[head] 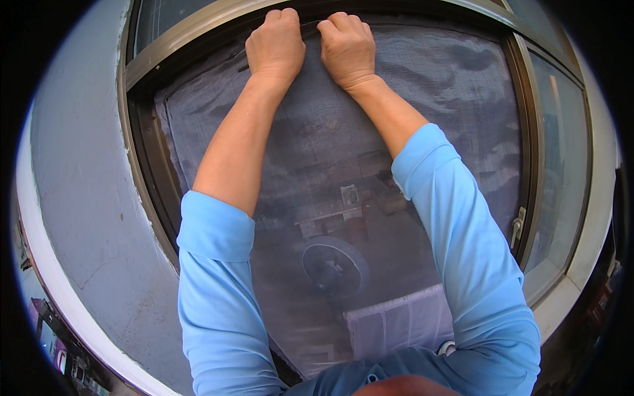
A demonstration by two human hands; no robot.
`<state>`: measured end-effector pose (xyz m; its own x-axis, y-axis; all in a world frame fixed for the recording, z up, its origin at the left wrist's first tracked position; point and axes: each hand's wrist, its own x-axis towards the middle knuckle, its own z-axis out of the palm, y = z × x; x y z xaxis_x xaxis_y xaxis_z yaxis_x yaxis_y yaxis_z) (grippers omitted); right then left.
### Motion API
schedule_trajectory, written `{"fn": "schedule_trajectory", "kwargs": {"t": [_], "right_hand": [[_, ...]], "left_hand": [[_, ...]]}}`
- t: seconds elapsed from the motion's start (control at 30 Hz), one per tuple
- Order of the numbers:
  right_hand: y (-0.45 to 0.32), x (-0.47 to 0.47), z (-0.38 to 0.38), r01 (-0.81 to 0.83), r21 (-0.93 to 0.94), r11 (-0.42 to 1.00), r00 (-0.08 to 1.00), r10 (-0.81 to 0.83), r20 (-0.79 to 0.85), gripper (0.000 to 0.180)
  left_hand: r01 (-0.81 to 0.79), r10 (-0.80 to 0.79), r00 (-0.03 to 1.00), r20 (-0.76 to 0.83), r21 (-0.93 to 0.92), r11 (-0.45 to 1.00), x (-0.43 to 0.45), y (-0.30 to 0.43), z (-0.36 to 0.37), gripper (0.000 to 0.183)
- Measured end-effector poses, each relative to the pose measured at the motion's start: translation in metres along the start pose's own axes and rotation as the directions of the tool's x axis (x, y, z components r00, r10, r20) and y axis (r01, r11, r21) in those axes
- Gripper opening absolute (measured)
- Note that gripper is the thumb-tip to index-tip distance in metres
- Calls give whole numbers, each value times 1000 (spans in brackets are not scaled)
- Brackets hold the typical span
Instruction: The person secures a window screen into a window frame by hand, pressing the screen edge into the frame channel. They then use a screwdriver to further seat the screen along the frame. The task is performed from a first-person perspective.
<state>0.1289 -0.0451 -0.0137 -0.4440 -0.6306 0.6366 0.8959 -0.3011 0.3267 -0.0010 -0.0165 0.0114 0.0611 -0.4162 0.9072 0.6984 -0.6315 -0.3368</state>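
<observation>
A dark mesh window screen [421,99] spans the metal window frame [171,37] before me. My left hand [276,47] is raised to the screen's top edge with its fingers curled; its fingertips are hidden behind the knuckles. Just to its right, my right hand [348,49] is bent at the same edge, thumb and forefinger close together near a thin dark cord or seam [311,22]. Whether either hand pinches the cord or the mesh cannot be made out. The mesh looks wrinkled near the top and at the left side.
A grey wall [84,173] with a rough edge borders the frame at left. A window latch [517,226] sits at the right, beside a glass pane [557,163]. Through the mesh show a round fan [333,267] and a pale cloth [401,321].
</observation>
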Motion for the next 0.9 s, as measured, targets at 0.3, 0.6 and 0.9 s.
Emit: {"fn": "schedule_trajectory", "kwargs": {"t": [0.3, 0.6, 0.9], "right_hand": [[-3, 4, -20, 296, -82, 952, 952, -288, 100, 9], [-4, -8, -12, 140, -32, 990, 985, -136, 104, 13], [-29, 24, -30, -917, 391, 76, 302, 774, 557, 8]], "left_hand": [[39, -39, 999, -5, -29, 999, 1, 1, 0, 7], [27, -23, 994, 105, -41, 999, 2, 9, -23, 28], [-2, 2, 999, 43, 0, 1000, 0, 2, -11, 22]]}}
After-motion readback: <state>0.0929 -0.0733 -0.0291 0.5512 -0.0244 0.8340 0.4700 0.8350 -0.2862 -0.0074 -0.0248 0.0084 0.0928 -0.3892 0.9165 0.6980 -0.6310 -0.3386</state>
